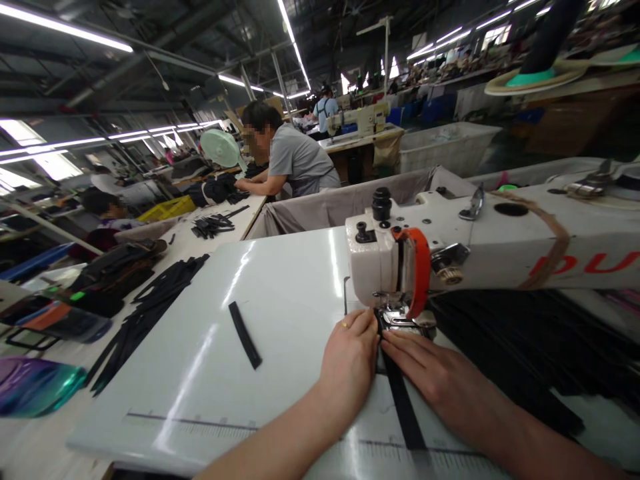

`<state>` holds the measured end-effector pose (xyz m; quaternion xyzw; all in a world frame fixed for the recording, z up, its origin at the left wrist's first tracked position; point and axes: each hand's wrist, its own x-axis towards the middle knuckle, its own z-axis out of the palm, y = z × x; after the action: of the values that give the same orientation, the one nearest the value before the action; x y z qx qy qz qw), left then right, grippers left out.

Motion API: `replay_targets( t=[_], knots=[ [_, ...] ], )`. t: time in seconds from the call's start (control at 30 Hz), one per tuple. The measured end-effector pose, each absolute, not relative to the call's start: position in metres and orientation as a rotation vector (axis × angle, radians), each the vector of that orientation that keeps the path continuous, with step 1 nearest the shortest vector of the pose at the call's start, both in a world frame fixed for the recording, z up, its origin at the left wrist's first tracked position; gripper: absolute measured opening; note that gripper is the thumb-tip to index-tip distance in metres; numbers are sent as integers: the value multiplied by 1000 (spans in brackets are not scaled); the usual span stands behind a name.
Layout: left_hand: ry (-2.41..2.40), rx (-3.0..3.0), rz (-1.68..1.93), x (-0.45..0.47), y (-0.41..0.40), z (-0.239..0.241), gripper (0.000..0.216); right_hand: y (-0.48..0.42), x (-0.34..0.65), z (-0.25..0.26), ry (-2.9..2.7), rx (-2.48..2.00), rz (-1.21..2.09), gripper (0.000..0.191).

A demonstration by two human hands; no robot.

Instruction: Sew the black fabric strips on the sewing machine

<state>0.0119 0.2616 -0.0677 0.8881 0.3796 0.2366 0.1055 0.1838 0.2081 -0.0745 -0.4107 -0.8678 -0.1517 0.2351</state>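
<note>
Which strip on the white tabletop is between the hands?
The longer strip running from the sewing machine toward the ruler; the short strip lies alone, farther left.

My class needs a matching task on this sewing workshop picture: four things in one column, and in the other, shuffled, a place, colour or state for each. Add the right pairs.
Column one
1. Left hand
2. Curved guard on the sewing machine
3. Longer black strip
4. Shorter black strip

Column two
A. Lying on the tabletop, with no hand on it
B. Wearing a ring
C. Beside the right hand
D. Orange

Right pairs: 1-B, 2-D, 3-C, 4-A
</note>
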Motion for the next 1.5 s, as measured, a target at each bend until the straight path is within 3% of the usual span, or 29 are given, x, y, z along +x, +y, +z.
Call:
replay_targets(
  t=[0.43, 1.03, 1.5],
  knots=[
    [1139, 2520, 695, 11, 264, -69, 18, 205, 193, -68, -2377, -991, 90, 28],
    [1155, 2507, 641, 12, 263, -68, 17, 222, 192, -76, -2385, -1172, -280, 35],
    [1162, 2548, 670, 13, 265, -67, 21, 223, 189, -79, -2387, -1242, -300, 36]
  ],
)
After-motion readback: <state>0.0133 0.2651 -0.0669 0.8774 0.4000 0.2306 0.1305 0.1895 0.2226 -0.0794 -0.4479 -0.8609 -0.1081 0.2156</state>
